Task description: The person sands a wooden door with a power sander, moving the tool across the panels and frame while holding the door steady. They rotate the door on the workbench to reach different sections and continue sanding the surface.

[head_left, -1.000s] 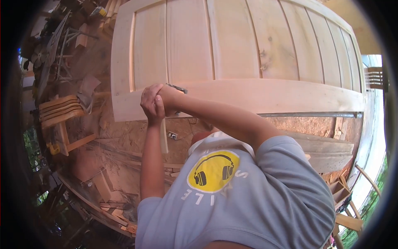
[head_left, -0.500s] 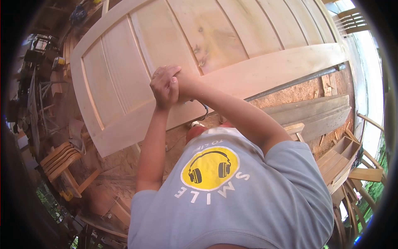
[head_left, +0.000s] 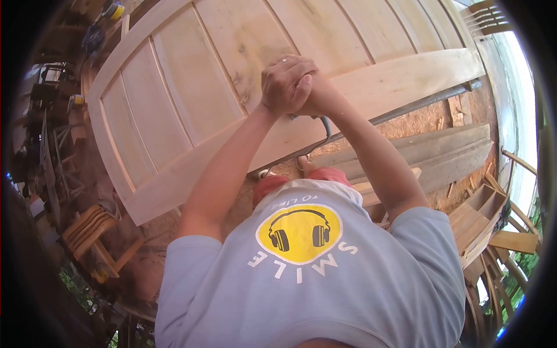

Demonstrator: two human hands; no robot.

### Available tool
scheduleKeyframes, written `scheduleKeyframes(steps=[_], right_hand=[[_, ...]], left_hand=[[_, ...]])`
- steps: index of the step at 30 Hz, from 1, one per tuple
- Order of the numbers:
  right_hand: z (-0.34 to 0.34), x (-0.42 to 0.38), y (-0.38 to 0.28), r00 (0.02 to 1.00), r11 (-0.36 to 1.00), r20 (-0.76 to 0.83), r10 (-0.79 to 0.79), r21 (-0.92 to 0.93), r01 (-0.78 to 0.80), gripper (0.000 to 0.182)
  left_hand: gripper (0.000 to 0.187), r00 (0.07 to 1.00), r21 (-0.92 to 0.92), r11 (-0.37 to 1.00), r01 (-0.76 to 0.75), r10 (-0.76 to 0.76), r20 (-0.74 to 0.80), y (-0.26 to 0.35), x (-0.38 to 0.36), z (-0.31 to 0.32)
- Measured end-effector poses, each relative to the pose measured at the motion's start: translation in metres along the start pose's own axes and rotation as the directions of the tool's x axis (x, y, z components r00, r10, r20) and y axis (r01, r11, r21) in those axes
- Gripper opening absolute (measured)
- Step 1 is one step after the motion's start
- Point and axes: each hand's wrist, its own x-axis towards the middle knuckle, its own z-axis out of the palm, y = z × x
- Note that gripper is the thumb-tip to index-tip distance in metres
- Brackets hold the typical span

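Note:
My left hand (head_left: 285, 81) is folded over the top of my right hand (head_left: 316, 100), its fingers wrapped around it. My right hand is closed, bent over a tool that both hands almost wholly hide. A blue-grey cord (head_left: 328, 129) loops out from beneath my right wrist. The hands press down close to the near edge of a pale wooden panelled door (head_left: 191, 49), where a panel meets the long side rail. The door lies flat, with several narrow panels between grooves and a curved end at the left.
Grey boards (head_left: 418, 152) lie on the sawdust-covered ground beyond the door's near edge. A wooden box with compartments (head_left: 479, 216) is at right, beside stacked curved wood pieces. At left are a slatted wooden piece (head_left: 88, 231) and a yellow-labelled can (head_left: 75, 101).
Both joined hands have moved right along the door, and more of the cord shows beneath them. The view has shifted slightly, so the door sits a little differently in it.

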Motion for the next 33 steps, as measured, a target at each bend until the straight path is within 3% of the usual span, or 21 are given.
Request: scheduleKeyframes(steps=[1,6,10,14,18,23,27,30,31,33], right_hand=[[-0.016,-0.008,0.000,0.993,0.990,0.033,0.111,0.080,-0.113,0.032],[-0.063,-0.069,0.033,0.968,0.983,-0.217,0.124,-0.106,-0.150,0.028],[-0.066,-0.095,0.023,0.962,0.973,-0.227,0.154,-0.133,-0.188,0.043],[-0.042,-0.098,-0.010,0.972,0.976,-0.236,-0.016,-0.214,-0.036,0.046],[0.007,-0.065,-0.065,0.939,0.963,-0.303,-0.162,-0.256,0.083,0.047],[0.079,-0.004,-0.109,0.963,0.990,-0.244,-0.118,0.041,0.132,0.036],[0.159,0.044,-0.125,0.965,0.928,-0.226,-0.132,0.315,0.200,0.034],[0.180,0.085,-0.179,0.920,0.929,0.173,-0.351,-0.056,0.365,0.026],[0.182,0.094,-0.215,0.927,0.996,0.366,-0.084,-0.003,0.091,0.020],[0.220,0.111,-0.236,0.893,0.953,0.342,-0.293,0.034,0.300,0.017]], left_hand=[[0.022,1.000,-0.032,0.999,-0.006,0.006,0.000,0.001,0.008,0.013],[0.021,0.992,-0.076,0.994,-0.078,0.085,0.089,0.010,0.036,0.068],[0.019,0.987,-0.060,0.997,-0.055,0.064,0.150,0.040,0.029,0.086],[0.019,0.989,-0.086,0.996,-0.018,0.030,0.148,0.054,-0.006,0.069],[0.020,0.985,-0.061,0.997,0.036,-0.025,0.172,0.049,-0.037,0.000],[0.021,0.985,0.072,0.985,0.154,-0.159,0.069,0.039,-0.087,-0.096],[0.023,0.969,0.215,0.947,0.240,-0.220,-0.113,0.036,-0.135,-0.170],[0.026,0.944,0.337,0.888,0.312,-0.251,-0.214,0.038,-0.173,-0.230],[0.026,0.936,0.361,0.872,0.331,-0.255,-0.242,0.039,-0.183,-0.249],[0.031,0.919,0.396,0.841,0.368,-0.266,-0.290,0.046,-0.207,-0.283]])
